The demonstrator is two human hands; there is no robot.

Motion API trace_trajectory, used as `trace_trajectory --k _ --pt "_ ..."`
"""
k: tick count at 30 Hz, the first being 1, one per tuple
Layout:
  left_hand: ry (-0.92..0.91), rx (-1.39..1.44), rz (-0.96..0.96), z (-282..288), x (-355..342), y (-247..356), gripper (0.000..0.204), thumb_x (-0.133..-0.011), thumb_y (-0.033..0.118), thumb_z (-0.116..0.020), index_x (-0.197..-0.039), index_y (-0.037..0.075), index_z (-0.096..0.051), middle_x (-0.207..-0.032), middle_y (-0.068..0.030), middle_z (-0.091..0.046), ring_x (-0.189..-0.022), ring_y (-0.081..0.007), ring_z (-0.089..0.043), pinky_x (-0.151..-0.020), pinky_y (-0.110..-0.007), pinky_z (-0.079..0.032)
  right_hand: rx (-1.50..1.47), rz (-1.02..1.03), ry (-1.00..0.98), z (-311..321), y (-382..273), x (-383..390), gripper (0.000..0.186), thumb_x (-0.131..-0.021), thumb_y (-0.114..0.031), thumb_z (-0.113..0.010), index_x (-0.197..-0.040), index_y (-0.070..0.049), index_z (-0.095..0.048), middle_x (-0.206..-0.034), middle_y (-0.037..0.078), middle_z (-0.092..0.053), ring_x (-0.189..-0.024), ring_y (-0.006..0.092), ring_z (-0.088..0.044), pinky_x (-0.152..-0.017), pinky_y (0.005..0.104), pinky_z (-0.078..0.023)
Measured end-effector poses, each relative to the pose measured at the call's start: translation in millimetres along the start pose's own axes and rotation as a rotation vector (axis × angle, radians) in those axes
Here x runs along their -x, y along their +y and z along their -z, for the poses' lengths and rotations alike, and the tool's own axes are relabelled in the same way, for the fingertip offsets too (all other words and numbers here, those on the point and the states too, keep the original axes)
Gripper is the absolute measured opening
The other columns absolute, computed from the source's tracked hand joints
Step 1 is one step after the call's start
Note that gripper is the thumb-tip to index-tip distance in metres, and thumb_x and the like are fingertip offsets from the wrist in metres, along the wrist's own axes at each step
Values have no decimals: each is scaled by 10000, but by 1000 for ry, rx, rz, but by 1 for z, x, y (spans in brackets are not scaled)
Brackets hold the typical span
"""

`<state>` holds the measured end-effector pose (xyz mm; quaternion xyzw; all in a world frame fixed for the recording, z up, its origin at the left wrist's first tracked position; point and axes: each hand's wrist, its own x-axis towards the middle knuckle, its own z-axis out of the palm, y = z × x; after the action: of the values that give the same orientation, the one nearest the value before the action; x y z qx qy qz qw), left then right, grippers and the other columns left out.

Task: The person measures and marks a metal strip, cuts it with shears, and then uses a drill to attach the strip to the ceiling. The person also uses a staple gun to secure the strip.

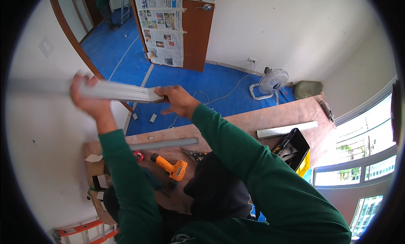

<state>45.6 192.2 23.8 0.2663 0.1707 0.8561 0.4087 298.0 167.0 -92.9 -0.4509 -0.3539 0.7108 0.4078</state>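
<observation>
Both of my arms, in green sleeves, reach out over the workbench. A long pale grey ridged rail point(120, 91) lies across them, its left part smeared by motion near the wall. My left hand point(92, 101) is wrapped round the rail from below, fingers closed and partly blurred. At the rail's right end, where a short piece is angled, my right hand point(179, 100) grips it between thumb and fingers. Below them on the wooden bench point(228, 126) are an orange cordless drill point(171, 167), pliers point(195, 154), a red tape measure point(139, 155) and another grey rail point(175, 143).
On the bench's right stand a black-and-yellow toolbox point(300, 149) and a white strip point(287, 129). A fan point(273, 80) with a trailing cord is on the blue-covered floor point(228, 81). A newspaper-covered door point(196, 37) stands ajar; another person point(105, 10) is beyond. An orange ladder point(80, 230) is lower left.
</observation>
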Motion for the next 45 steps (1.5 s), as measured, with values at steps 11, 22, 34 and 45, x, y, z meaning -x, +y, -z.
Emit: trace_trajectory --k 11,22,34,45 --pt "14 -480 -134 -36 44 -13 187 -1030 187 -749 -1083 8 -730 -977 -17 -624 -811 -141 -554 -761 -332 -484 1419 639 323 -44 -10 23 255 -926 -213 -795 -985 34 -819 -989 256 -816 -967 481 -808 -859 566 -619" --pt "-86 -250 -76 -33 20 -8 340 -1066 422 -723 -1041 83 -735 -994 -51 -670 -777 -164 -609 -751 -333 -558 80 78 -85 5 -12 21 436 -1081 -305 -716 -1373 16 -752 -1246 177 -766 -1160 326 -732 -971 624 -608" --pt "198 -88 -144 18 39 0 271 -1043 306 -718 -901 117 -586 -819 -6 -525 -701 -149 -518 -695 -320 -474 829 373 233 -15 -29 26 387 -1010 -300 -725 -1207 17 -828 -966 239 -825 -864 455 -809 -816 539 -658" --pt "-420 -864 -374 -89 73 -31 350 -1059 339 -823 -1220 28 -819 -907 -1 -700 -801 -131 -629 -774 -337 -525 776 380 -133 -16 -12 26 416 -1051 -297 -733 -1344 -3 -763 -1188 248 -802 -1104 398 -778 -947 523 -632"
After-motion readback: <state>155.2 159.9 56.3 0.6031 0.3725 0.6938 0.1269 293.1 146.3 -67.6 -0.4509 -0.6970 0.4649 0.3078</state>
